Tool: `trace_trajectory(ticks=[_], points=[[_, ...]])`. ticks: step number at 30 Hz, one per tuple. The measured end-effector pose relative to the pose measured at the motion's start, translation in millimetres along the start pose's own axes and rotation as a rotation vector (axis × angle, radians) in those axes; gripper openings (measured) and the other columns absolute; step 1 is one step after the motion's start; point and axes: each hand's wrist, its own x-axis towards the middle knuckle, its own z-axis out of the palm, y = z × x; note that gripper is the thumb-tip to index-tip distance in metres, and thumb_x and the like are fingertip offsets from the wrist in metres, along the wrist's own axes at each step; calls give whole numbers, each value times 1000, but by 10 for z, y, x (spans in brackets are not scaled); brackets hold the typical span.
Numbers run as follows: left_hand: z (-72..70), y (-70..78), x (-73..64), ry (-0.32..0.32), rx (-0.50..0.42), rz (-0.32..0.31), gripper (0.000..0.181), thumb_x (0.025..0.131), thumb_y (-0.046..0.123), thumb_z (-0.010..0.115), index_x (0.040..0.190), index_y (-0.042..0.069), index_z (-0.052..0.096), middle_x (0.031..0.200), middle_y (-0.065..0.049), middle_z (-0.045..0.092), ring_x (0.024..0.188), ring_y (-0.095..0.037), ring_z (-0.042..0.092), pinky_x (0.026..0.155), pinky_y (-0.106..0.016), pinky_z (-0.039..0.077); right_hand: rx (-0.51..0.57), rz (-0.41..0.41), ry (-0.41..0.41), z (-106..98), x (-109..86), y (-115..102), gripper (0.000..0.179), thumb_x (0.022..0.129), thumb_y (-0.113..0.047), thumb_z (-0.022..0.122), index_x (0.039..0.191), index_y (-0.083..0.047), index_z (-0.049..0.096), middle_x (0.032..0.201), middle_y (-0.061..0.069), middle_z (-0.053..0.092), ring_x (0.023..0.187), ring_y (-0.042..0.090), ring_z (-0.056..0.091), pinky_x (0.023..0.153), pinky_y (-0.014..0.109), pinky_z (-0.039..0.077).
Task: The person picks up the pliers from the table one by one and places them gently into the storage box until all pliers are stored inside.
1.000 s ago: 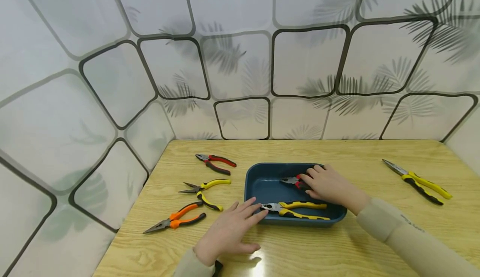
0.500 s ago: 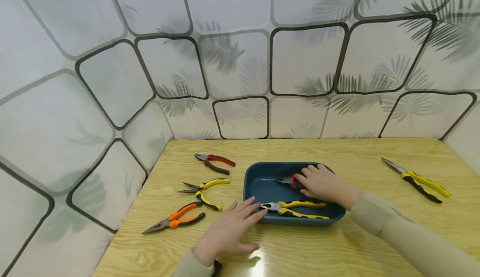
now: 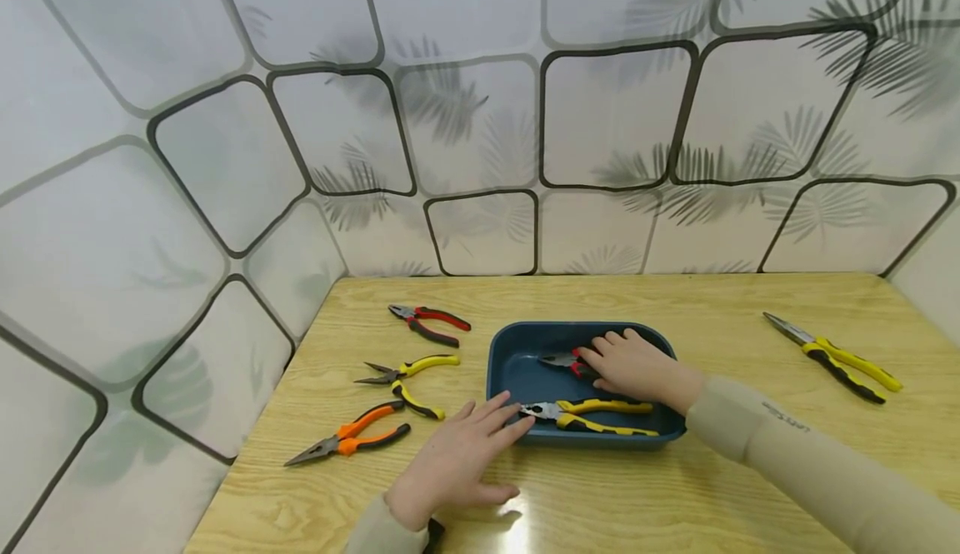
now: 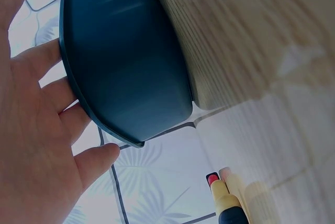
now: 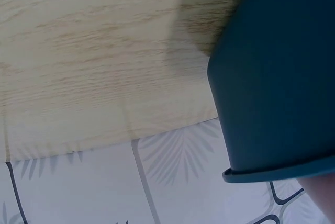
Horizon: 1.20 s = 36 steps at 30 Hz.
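Inside a blue tray [image 3: 517, 381] on the wooden table, my right hand [image 3: 633, 365] grips red-and-black pliers [image 3: 576, 362]; their handles are mostly hidden under the fingers, and the jaws point left. Yellow-and-black combination pliers [image 3: 564, 412] lie along the tray's near side. With fingers spread and straight, my left hand [image 3: 461, 458] is at the tray's near left corner, fingertips over the rim. The left wrist view shows its fingers behind the tray's rim, thumb apart. In the right wrist view, the tray's outer wall [image 5: 277, 88] hides most of the right hand.
Left of the tray lie red-handled pliers [image 3: 412, 318], yellow long-nose pliers [image 3: 399, 376] with spread handles and orange long-nose pliers [image 3: 347, 437]. Another yellow-and-black long-nose pair [image 3: 816, 349] lies at the far right. A patterned wall covering [image 3: 480, 237] rises behind the table.
My right hand has slid left inside the tray, taking the red-and-black pliers with it. The left hand and the other pliers have stayed in place.
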Motion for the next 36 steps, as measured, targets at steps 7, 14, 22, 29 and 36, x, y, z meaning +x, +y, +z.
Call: trace_trajectory(ticks=[7, 14, 22, 29, 36], points=[[-2, -9, 8, -17, 7, 3, 73, 79, 54, 55, 139, 21, 30, 139, -5, 33, 131, -19, 15, 96, -49, 29, 8, -2, -20, 3, -14, -24, 53, 83, -41, 56, 124, -8, 50, 107, 10, 56, 93, 27, 53, 73, 42, 44], [-6, -6, 10, -11, 17, 9, 73, 78, 54, 55, 139, 20, 31, 139, -5, 34, 131, -19, 16, 95, -49, 30, 47, -6, -41, 52, -12, -25, 52, 84, -40, 56, 123, -6, 50, 109, 11, 56, 95, 27, 54, 76, 42, 44], [-5, -5, 15, -5, 12, 13, 73, 78, 53, 57, 139, 20, 31, 138, -5, 34, 131, -19, 16, 95, -49, 30, 75, -16, -32, 89, -12, -39, 51, 83, -37, 59, 121, -4, 50, 109, 12, 55, 96, 27, 54, 77, 42, 44], [-10, -7, 6, -2, 13, 10, 74, 78, 53, 57, 139, 20, 31, 138, -5, 34, 131, -20, 16, 95, -49, 30, 92, -9, -50, 77, 0, -35, 52, 83, -39, 57, 122, -5, 50, 110, 11, 55, 97, 27, 54, 78, 42, 44], [-16, 1, 4, -8, 11, 2, 74, 78, 53, 57, 139, 20, 31, 138, -5, 34, 131, -19, 16, 96, -49, 29, 107, -18, -73, 104, 1, -22, 53, 84, -40, 55, 124, -5, 48, 113, 12, 54, 99, 27, 53, 81, 42, 43]])
